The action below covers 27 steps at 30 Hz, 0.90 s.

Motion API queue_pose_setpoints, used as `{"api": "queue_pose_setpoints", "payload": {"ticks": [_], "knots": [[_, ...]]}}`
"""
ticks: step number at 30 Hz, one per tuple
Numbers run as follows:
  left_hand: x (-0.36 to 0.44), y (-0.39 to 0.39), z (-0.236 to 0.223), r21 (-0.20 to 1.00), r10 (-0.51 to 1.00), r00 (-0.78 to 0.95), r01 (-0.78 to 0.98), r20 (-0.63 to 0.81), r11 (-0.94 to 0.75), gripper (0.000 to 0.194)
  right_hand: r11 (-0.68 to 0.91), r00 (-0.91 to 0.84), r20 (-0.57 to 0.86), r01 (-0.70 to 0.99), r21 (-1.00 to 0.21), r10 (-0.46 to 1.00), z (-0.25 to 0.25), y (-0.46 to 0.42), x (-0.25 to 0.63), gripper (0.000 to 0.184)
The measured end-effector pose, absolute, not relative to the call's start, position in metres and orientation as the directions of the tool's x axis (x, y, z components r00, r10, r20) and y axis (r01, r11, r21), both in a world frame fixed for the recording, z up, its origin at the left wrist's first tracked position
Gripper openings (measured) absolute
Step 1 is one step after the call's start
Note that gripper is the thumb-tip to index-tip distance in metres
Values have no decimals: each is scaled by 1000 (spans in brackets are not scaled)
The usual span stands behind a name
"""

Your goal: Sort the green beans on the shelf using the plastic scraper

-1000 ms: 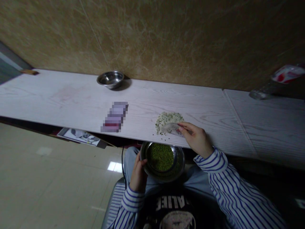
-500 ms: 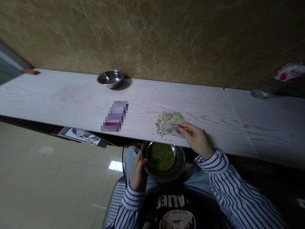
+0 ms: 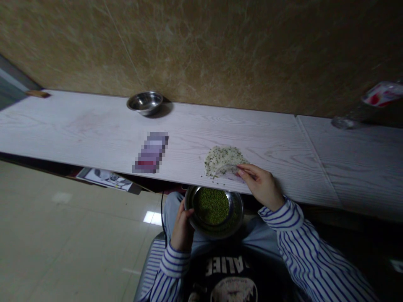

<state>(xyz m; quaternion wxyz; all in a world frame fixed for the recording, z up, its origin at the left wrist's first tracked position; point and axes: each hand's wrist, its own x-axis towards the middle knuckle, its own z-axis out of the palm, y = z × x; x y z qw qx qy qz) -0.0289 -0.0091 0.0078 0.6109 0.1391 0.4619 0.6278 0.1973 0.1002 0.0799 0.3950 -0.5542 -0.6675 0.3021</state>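
Observation:
My left hand [image 3: 182, 228] grips the left rim of a steel bowl [image 3: 236, 224], which is held over my lap just below the table edge. Green beans [image 3: 212, 205], which look like mung beans, cover its bottom. On the table above the bowl lies a pile of white rice-like grains mixed with green beans [image 3: 223, 156]. My right hand [image 3: 263, 185] pinches a clear, thin plastic piece [image 3: 227, 169] against the near side of this pile. The plastic's exact kind is hard to make out. A few loose beans lie near the table edge.
Further back on the pale wooden table [image 3: 94, 126] stands a smaller steel bowl [image 3: 145, 103] near the wall. A blurred-out phone-like object [image 3: 151, 153] lies left of the pile. At the far right a clear plastic bottle [image 3: 362, 107] lies tilted by the wall.
My right hand and the plastic piece have shifted very slightly at the pile's near side. The left hand still holds the bowl in the same place.

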Motion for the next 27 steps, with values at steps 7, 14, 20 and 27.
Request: {"api": "queue_pose_setpoints", "payload": {"ticks": [7, 14, 20, 27], "knots": [[-29, -8, 14, 738, 896, -203, -651, -395, 177, 49, 186, -100, 157, 479, -858, 982, 82, 100, 193, 27], [-28, -8, 14, 752, 887, -214, -629, -408, 194, 50, 177, -105, 145, 464, -868, 984, 83, 97, 196, 26], [-27, -8, 15, 748, 884, -219, -635, -413, 192, 48, 179, -110, 145, 443, -878, 983, 84, 95, 197, 26], [-26, -9, 15, 744, 896, -187, -638, -404, 202, 50, 173, -93, 147, 437, -883, 985, 87, 94, 199, 26]]}}
